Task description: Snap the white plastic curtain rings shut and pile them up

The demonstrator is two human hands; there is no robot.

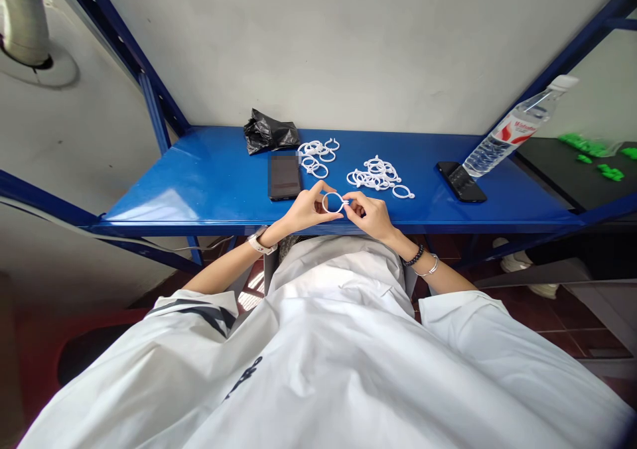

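Nearest to us is our white shirt (323,369), and past it our 2 forearms reach over the near edge of the blue table (219,164). A pale band (262,241) sits on our left wrist, a dark beaded bracelet (413,256) on our right.

Our 2 hands meet at the table's front edge. The left hand (309,209) curves its thumb and fingers around the left side of 1 white ring (342,203); the right hand (371,215) pinches the small prongs at its other side. We hold the ring between both hands, its round face toward us. The line from loop to prongs runs left to right, so the prong end lies at our right fingertips and the loop within our left grasp. Whether the prongs are joined, we cannot tell.

Just beyond the left hand lies a dark flat device (284,182), with a loose group of rings (314,146) to its right. A second heap of rings (377,170) lies beyond the right hand, nearer to it than to the left. Farther right, a phone (462,182) lies beside a water bottle (512,134). A crumpled black bag (269,132) rests near the pale wall (348,51).
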